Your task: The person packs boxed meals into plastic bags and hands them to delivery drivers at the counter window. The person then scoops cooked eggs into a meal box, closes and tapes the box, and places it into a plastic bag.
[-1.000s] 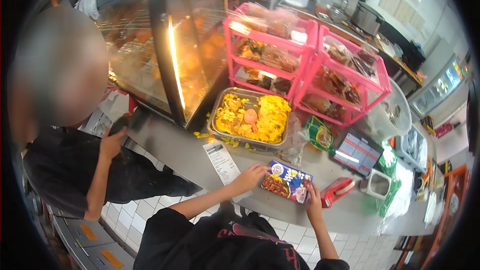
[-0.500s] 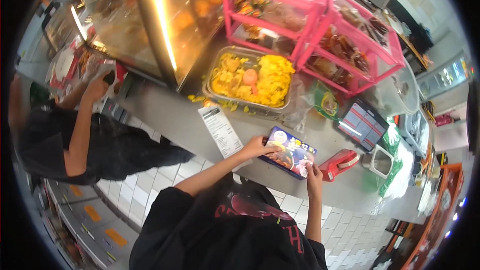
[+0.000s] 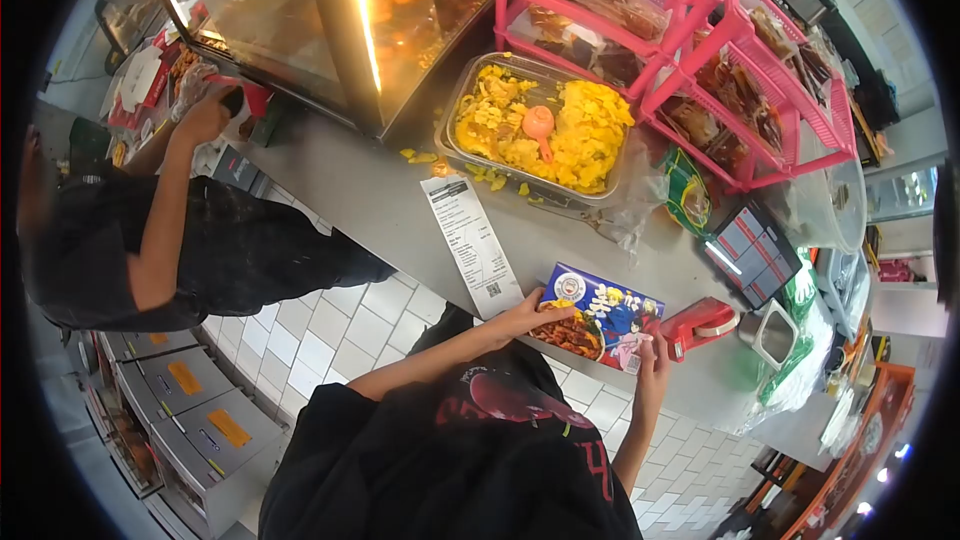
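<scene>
Far left, between nine and ten o'clock from the blue box (image 3: pixel 600 315), a co-worker (image 3: pixel 160 230) in dark clothes, beside a grey counter (image 3: pixel 330 165). Next, toward eleven o'clock, a glass cabinet (image 3: pixel 270 20) with a bright strip of light inside. Closer in, at ten o'clock, a long printed receipt (image 3: pixel 465 240) flat on the counter, lower end just beside the left hand (image 3: pixel 525 318). Left fingers gripping the box at its nine o'clock side, thumb over the printed face, other fingertips mostly hidden. Farther back, between eleven and twelve o'clock, a tray (image 3: pixel 548 83) of yellow food (image 3: pixel 590 135), with an orange scoop (image 3: pixel 539 122) lying in it. In the middle, between both hands at the counter's near edge, the blue box itself, face up, printed with a meal and cartoon figures. Resting on the counter or held above: cannot tell. Behind, at twelve to one o'clock, pink racks (image 3: pixel 590 20) of packets. Right hand (image 3: pixel 652 352) at the box's four o'clock corner, thumb and fingers closed on the edge. Just beside, at three o'clock, a red tape dispenser (image 3: pixel 700 327). Farther right, a tablet (image 3: pixel 752 252) at two o'clock and a small metal tub (image 3: pixel 772 332) at three.
</scene>
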Demonstrator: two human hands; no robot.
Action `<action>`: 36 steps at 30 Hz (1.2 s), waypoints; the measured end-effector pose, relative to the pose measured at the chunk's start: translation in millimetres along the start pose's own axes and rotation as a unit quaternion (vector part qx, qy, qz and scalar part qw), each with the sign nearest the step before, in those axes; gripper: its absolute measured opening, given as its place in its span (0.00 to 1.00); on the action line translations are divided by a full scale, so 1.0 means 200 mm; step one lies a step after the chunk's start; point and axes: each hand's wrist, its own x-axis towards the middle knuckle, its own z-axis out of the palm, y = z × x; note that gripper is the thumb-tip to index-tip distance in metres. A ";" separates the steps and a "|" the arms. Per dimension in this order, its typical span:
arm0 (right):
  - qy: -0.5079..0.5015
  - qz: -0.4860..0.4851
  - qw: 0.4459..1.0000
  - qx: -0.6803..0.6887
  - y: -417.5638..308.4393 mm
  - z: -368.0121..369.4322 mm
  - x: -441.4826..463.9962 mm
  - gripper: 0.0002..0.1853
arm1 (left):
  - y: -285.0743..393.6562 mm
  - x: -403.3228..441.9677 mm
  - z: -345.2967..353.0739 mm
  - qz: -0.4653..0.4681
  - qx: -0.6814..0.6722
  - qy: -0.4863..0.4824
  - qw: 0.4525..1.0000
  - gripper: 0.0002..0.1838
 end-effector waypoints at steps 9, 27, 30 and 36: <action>0.228 0.015 0.973 -0.036 0.35 -0.46 0.17 0.14 | 0.06 -0.07 -0.07 -0.010 -0.100 -0.009 0.995 0.30; 0.307 0.008 0.917 -0.257 0.52 -0.18 -0.05 0.10 | 0.12 -0.07 -0.05 -0.016 -0.192 0.056 0.980 0.25; 0.231 0.004 0.957 -0.175 0.33 -0.12 -0.13 0.09 | 0.14 -0.05 -0.05 -0.030 -0.210 0.048 0.976 0.25; 0.134 -0.120 0.983 -0.020 -0.13 0.14 -0.14 0.07 | 0.25 -0.04 0.03 -0.057 -0.219 0.025 0.974 0.23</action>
